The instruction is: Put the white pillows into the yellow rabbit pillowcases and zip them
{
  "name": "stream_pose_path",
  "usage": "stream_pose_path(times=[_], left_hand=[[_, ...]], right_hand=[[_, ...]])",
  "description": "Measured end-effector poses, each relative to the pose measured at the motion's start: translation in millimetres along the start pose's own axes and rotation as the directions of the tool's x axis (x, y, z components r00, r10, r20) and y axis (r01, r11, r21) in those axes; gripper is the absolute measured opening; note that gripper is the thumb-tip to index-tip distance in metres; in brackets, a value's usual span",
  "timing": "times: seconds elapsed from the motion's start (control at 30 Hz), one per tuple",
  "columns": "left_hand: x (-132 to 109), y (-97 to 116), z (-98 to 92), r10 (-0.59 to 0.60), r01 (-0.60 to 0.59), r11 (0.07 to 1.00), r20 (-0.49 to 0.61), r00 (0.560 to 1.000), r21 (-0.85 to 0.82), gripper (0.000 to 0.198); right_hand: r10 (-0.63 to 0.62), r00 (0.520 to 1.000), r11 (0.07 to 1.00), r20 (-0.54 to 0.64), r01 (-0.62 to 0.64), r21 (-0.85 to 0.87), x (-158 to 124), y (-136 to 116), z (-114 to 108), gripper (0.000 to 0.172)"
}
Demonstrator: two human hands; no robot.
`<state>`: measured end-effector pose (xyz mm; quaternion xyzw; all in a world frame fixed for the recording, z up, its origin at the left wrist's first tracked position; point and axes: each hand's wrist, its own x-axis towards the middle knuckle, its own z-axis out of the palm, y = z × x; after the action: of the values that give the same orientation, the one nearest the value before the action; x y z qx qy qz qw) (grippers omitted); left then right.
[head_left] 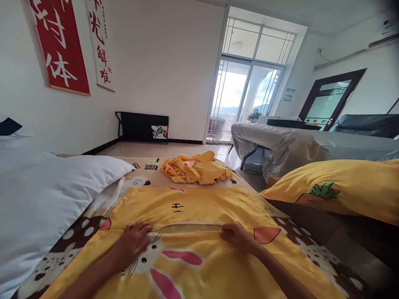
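A yellow pillowcase with a printed rabbit and carrots lies flat before me. Its slit-like opening runs crosswise between my hands and gapes slightly. At the left end of the slit, my left hand is closed on the cloth edge, its fingertips partly hidden. My right hand pinches the edge at the other end. Beyond the pillowcase is a crumpled yellow cloth. To the left rests a bare white pillow.
Beneath everything is a patterned bed cover in brown and cream. A yellow pillow with a carrot print sits at right. Farther back stand a plastic-covered table and a folded black panel against the wall.
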<state>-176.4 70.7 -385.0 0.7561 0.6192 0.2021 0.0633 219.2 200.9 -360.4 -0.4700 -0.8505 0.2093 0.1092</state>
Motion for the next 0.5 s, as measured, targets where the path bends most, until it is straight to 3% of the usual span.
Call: stream_pose_path(times=[0.1,0.23,0.33,0.37,0.43,0.5], left_hand=[[-1,1,3.0,-0.073,0.072,0.991,0.001,0.997,0.114,0.040],[3,-3,4.1,-0.107,0.106,0.969,-0.008,0.994,0.222,0.039],[3,-2,2.5,0.009,0.009,0.949,-0.055,0.998,0.317,0.036],[2,2,1.4,0.079,-0.049,0.941,-0.075,0.994,0.334,0.037],[-3,17,-1.1,0.227,-0.185,0.926,-0.093,0.970,0.329,0.038],[-13,42,-1.9,0.331,-0.307,0.913,-0.048,0.942,0.269,0.038]], right_hand=[[-0.076,0.984,0.978,-0.160,0.042,-0.203,1,0,-1,0.024],[-0.194,0.927,0.906,-0.320,0.044,-0.420,-19,-36,2,0.020],[-0.370,0.915,0.891,-0.158,0.302,-0.338,-50,-71,14,0.012],[-0.453,0.888,0.862,-0.080,0.414,-0.293,-60,-79,22,0.007],[-0.620,0.784,0.753,0.019,0.602,-0.265,-77,-88,44,0.009],[-0.729,0.684,0.630,0.039,0.692,-0.352,-87,-85,72,0.018]])
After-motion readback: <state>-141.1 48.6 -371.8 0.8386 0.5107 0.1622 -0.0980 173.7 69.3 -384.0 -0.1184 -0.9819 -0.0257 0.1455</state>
